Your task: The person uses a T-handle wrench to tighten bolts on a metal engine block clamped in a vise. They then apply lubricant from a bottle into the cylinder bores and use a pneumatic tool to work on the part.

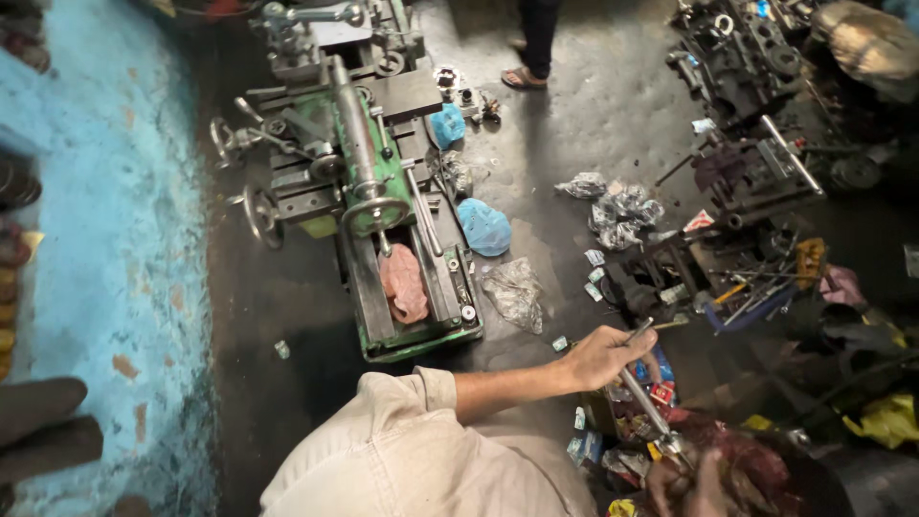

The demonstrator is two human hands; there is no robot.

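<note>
Gripping metal rod, left hand.

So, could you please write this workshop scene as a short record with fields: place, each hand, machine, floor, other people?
place: workshop seen from above, dark floor, blue painted wall
left hand: grips the upper part of a long metal rod
right hand: low at the rod's lower end, among red cloth; its grip cannot be told
machine: green lathe with a pink rag on its bed
floor: blue bags, clear plastic bags, small packets, metal tools
other people: one person's legs at the top
</note>
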